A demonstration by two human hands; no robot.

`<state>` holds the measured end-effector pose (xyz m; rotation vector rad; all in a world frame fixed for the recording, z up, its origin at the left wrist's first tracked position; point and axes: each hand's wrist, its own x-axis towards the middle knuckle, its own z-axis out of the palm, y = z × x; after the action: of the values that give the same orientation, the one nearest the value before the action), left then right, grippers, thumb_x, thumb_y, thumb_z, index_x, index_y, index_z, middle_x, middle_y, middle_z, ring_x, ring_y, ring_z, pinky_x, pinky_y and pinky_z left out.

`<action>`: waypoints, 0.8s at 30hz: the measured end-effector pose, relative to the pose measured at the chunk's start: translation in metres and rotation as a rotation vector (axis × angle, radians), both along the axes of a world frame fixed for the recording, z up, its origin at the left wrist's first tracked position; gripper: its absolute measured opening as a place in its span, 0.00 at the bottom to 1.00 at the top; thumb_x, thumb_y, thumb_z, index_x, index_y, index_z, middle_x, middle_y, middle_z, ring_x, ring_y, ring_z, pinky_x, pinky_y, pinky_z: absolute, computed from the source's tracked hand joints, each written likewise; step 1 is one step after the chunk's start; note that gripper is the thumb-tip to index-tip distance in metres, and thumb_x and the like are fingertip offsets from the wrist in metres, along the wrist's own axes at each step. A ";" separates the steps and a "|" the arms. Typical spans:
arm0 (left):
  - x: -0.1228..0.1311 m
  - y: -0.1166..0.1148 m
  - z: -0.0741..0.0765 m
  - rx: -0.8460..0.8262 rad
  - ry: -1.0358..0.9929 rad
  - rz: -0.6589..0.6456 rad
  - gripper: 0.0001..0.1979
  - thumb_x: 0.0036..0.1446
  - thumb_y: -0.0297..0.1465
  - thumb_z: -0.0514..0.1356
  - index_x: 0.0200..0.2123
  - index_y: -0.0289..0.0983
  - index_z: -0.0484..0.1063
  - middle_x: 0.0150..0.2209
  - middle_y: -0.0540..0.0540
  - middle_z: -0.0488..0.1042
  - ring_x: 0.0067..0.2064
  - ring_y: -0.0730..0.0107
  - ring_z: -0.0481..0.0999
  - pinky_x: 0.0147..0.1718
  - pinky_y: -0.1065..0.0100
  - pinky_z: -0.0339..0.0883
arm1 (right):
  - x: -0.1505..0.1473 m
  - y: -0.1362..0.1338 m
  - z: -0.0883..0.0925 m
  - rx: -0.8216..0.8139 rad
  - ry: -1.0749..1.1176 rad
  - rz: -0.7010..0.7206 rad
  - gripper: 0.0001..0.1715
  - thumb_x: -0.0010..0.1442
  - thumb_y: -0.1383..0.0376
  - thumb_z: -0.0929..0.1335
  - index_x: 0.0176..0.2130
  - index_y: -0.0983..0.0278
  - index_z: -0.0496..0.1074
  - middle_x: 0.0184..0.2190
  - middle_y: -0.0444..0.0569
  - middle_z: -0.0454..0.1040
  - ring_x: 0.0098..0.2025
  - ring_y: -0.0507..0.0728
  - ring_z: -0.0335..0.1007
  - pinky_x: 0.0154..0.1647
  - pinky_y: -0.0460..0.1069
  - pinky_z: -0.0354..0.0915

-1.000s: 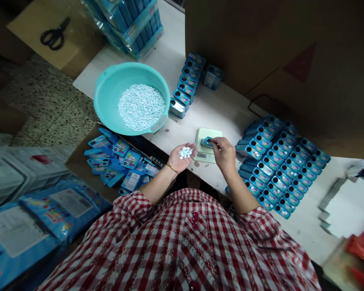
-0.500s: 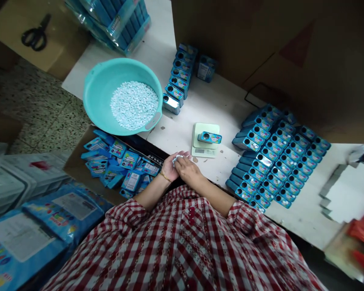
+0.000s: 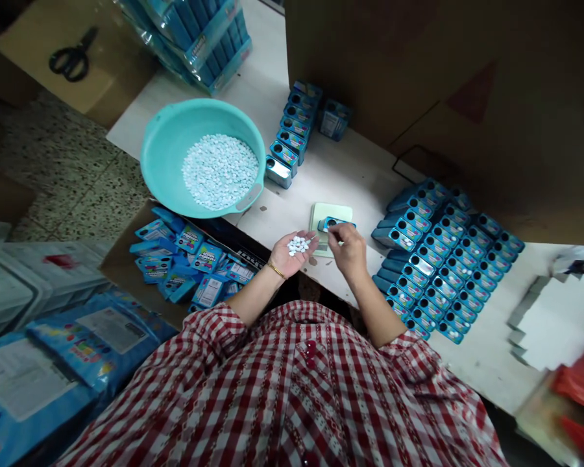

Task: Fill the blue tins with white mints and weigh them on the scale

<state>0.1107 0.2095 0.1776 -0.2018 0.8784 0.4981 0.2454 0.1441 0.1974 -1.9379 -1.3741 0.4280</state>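
Observation:
My left hand [image 3: 290, 257] is palm up and cupped around a small heap of white candies [image 3: 298, 245]. My right hand [image 3: 348, 248] has its fingers pinched together over the near edge of a small blue tin [image 3: 329, 222] with a round opening. Whatever is in that pinch is too small to make out. The tin lies on a pale kitchen scale [image 3: 331, 211], partly covered by my right fingers. To the left, a turquoise basin [image 3: 163, 155] holds many more white candies [image 3: 221, 172].
Rows of blue tins [image 3: 442, 259] stand at the right, some with candies on top. Another row of tins [image 3: 292, 133] stands behind the scale. An open carton of blue packs [image 3: 194, 259] sits below the basin. Scissors [image 3: 73, 61] lie on a cardboard box [image 3: 111, 91].
My hands have come apart. The left palm now lies open with the candies showing, and my right hand has moved right and forward to the tin on the scale.

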 end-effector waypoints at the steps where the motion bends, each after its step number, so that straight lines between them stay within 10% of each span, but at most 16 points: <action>1: -0.001 0.000 0.000 0.002 -0.001 0.002 0.15 0.59 0.26 0.48 0.27 0.30 0.71 0.34 0.38 0.77 0.41 0.63 0.77 0.42 0.62 0.70 | 0.007 0.002 0.000 -0.018 -0.029 -0.013 0.07 0.56 0.70 0.63 0.31 0.63 0.71 0.31 0.48 0.72 0.34 0.54 0.68 0.37 0.49 0.65; 10: -0.015 -0.008 -0.011 -0.001 0.006 0.015 0.11 0.56 0.26 0.51 0.28 0.31 0.72 0.35 0.38 0.77 0.44 0.61 0.76 0.44 0.60 0.70 | 0.021 0.013 -0.008 -0.024 -0.067 -0.061 0.09 0.57 0.67 0.63 0.33 0.64 0.74 0.32 0.50 0.75 0.36 0.55 0.71 0.40 0.50 0.66; 18: -0.047 0.004 -0.016 -0.041 0.063 0.011 0.14 0.58 0.26 0.49 0.24 0.32 0.69 0.22 0.46 0.70 0.25 0.74 0.72 0.21 0.75 0.65 | 0.060 -0.025 0.000 0.070 -0.189 -0.313 0.12 0.59 0.62 0.62 0.35 0.63 0.73 0.32 0.49 0.73 0.37 0.55 0.69 0.35 0.51 0.67; 24: -0.059 0.011 -0.015 -0.018 0.057 0.019 0.14 0.59 0.27 0.48 0.24 0.32 0.68 0.22 0.47 0.67 0.20 0.79 0.63 0.15 0.78 0.56 | 0.075 -0.037 -0.014 -0.068 -0.180 -0.204 0.20 0.56 0.55 0.65 0.46 0.62 0.69 0.43 0.54 0.69 0.46 0.60 0.66 0.40 0.55 0.67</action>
<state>0.0514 0.2203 0.1622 -0.2128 0.9375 0.5156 0.3202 0.1070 0.1837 -2.1915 -1.2679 0.2087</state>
